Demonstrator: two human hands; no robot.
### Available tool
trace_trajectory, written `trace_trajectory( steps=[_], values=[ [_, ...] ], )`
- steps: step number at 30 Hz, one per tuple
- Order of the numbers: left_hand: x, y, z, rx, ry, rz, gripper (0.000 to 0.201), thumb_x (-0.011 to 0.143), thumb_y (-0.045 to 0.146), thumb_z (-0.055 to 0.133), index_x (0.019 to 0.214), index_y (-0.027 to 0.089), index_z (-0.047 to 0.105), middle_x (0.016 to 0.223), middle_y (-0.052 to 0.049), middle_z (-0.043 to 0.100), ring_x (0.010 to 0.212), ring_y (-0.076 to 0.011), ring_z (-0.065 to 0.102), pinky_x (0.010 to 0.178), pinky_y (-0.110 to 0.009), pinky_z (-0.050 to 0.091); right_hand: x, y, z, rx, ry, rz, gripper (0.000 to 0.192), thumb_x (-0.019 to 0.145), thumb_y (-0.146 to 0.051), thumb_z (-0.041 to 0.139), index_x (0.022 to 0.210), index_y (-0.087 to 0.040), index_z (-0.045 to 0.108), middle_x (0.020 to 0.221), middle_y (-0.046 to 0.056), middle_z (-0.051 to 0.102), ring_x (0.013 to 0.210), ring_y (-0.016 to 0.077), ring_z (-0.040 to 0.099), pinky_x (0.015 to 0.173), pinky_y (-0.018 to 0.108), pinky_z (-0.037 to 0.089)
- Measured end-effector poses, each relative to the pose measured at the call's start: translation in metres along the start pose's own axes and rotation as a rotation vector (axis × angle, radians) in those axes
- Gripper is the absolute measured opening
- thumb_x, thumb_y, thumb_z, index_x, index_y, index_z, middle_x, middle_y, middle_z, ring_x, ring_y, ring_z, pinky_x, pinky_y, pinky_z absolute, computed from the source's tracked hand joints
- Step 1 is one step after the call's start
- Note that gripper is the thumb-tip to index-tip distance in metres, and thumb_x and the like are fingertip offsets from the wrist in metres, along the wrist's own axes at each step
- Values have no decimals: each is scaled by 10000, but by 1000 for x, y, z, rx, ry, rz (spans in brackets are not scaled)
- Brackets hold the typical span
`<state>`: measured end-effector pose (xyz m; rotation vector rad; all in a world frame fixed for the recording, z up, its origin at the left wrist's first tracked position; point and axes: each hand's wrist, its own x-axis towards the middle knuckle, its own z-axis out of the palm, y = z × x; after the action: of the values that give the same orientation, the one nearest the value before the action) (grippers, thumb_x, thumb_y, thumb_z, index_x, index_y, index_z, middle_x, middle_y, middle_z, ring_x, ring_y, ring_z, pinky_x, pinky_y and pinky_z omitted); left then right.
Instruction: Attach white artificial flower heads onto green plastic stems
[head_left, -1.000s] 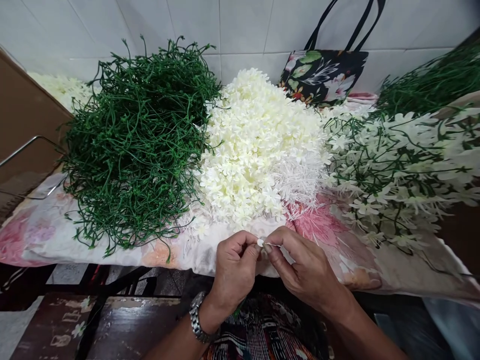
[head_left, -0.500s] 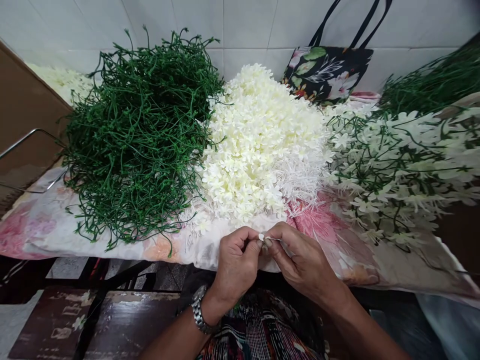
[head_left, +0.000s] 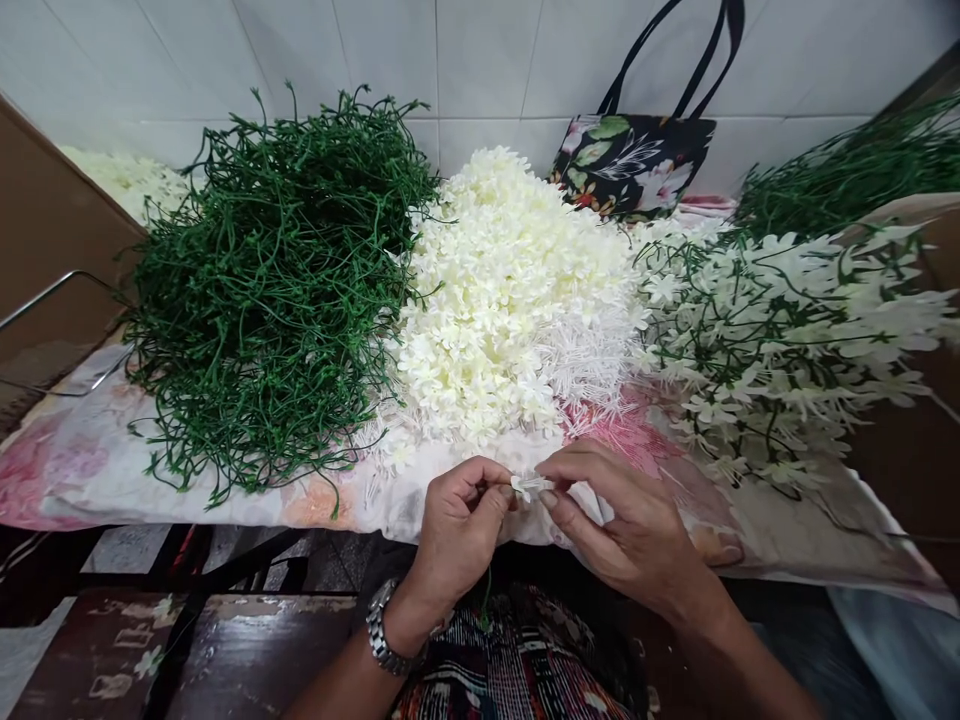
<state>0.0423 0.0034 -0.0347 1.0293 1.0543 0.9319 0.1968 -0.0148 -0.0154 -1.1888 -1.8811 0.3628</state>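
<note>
Keeping the Pinch Light

We would do well to steady the small white flower [head_left: 530, 487] with gentle pressure, so that its petals stay uncreased. Our left hand [head_left: 459, 532] pinches its edge between thumb and forefinger; our right hand [head_left: 634, 522] has thumb and forefinger at its other side, but we cannot tell whether they grip. The flower lies between both hands, on the near side of the cream flower pile [head_left: 487, 300].

Silver link-band watch [head_left: 377, 634] on left wrist; dark patterned garment [head_left: 517, 665], broken white stripes, reddish patches.
</note>
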Motion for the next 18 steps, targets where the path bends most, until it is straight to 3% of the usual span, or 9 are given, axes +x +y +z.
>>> trace_trajectory(
  steps=[4, 8, 18],
  values=[
    [-1, 4, 3, 128, 10, 64, 109, 717, 213, 558, 627, 162, 592, 481, 43, 459, 434, -74, 362, 410, -174, 294, 3, 1, 4, -45, -36, -76, 141, 843, -83, 489, 805, -190, 572, 674, 18, 589, 618, 129, 551, 543, 237, 455],
    [-1, 3, 4, 240, 41, 128, 123, 720, 171, 529, 624, 164, 605, 547, 17, 538, 511, -103, 445, 479, -190, 358, 2, 4, 8, -68, -51, -90, 165, 852, -70, 453, 779, -194, 534, 639, 10, 573, 582, 124, 540, 520, 235, 439],
    [-1, 0, 6, 297, 77, 173, 159, 735, 145, 496, 589, 176, 549, 517, 37, 482, 482, -94, 396, 482, -195, 339, -1, 10, 20, -21, -16, -63, 141, 852, -81, 444, 838, -208, 505, 650, -3, 566, 584, 127, 559, 521, 228, 461]
  ],
)
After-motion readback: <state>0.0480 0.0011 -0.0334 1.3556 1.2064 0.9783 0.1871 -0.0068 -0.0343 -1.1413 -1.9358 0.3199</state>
